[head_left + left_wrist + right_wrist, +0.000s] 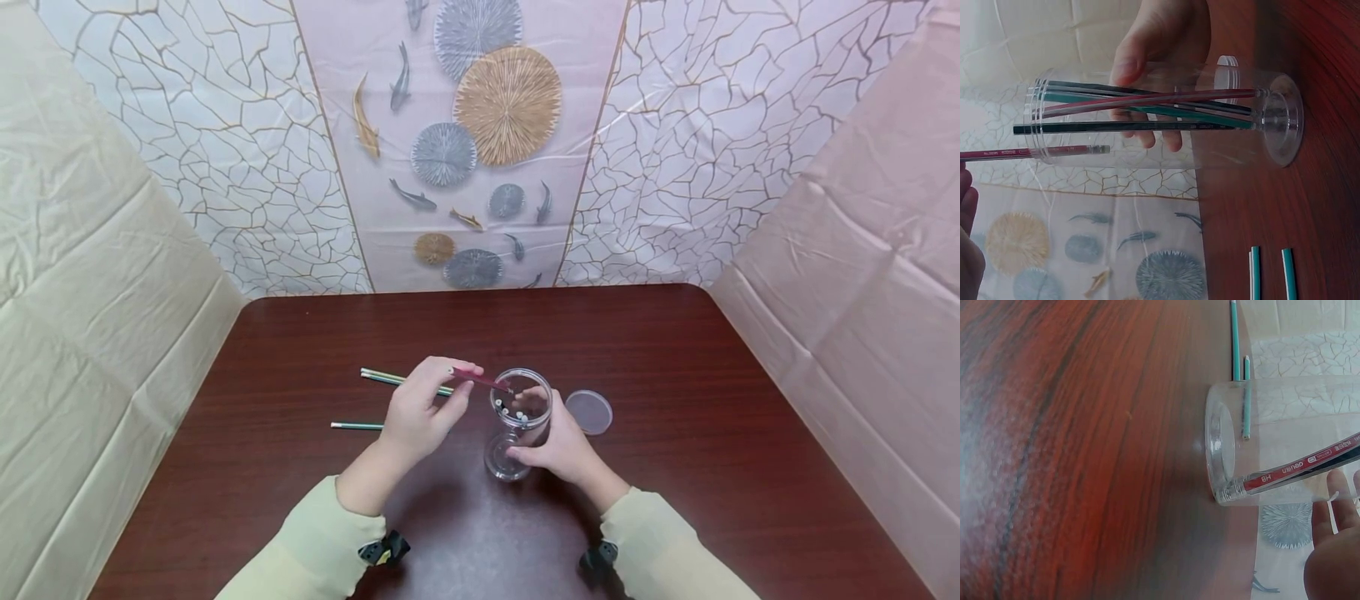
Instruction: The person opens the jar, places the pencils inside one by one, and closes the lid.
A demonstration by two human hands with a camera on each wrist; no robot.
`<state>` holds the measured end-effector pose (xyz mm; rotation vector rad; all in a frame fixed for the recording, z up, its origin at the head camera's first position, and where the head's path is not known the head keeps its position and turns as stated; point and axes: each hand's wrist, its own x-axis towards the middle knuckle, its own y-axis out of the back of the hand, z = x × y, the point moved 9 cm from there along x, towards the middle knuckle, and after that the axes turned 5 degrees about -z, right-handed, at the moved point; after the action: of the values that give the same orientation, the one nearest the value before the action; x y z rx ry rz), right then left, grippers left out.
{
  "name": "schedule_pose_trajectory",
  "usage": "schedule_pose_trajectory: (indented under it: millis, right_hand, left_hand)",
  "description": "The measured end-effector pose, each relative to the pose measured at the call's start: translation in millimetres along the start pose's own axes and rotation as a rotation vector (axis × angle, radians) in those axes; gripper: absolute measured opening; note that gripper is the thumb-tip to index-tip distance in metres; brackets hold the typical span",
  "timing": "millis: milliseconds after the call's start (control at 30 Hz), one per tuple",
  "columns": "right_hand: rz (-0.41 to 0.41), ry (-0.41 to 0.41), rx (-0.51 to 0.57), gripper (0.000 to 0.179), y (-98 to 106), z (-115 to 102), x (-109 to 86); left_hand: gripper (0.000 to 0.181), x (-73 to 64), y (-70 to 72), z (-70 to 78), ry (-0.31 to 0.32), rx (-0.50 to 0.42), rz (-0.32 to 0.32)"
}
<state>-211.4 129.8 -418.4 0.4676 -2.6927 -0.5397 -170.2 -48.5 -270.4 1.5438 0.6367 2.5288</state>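
My left hand (422, 415) pinches a red pencil (486, 381) at the mouth of a tall clear jar (506, 463). In the left wrist view the held pencil (1007, 154) has its eraser end inside the rim. My right hand (564, 442) grips the jar's side, thumb toward me and fingers around the far side. Several pencils lean inside the jar: a red one (1147, 99), a black one (1135, 127) and a green one among them. The right wrist view shows a red pencil (1300, 466) with its lower end at the jar's base.
A round clear lid (588, 412) lies on the dark red-brown table (675, 350), just right of the jar. Green pencils (382, 377) lie left of the jar, partly behind my left hand, and another green pencil (356, 426) lies nearer me. Patterned cloth (480, 167) hangs behind.
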Motion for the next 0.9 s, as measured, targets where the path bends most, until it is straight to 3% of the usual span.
schedule_pose_trajectory:
  millis: [100,300,667,900]
  right_hand:
    - [0.004,-0.007,-0.004,0.078,0,1,-0.5]
    - [0.012,-0.006,-0.012,0.079,1,2,-1.5]
    - [0.005,-0.024,-0.004,0.08,1,6,-1.2]
    - [0.014,-0.031,-0.019,0.081,1,6,-0.9]
  left_hand:
    - [0.022,1.0,-5.3,7.0,-0.084,0.035,-0.036]
    - [0.016,1.3,-15.8,17.2,-0.232,0.11,-0.088]
    - [0.015,-1.5,-26.2,24.5,-0.319,0.197,-0.14]
    - [0.016,-4.6,-29.8,26.7,-0.36,0.209,-0.136]
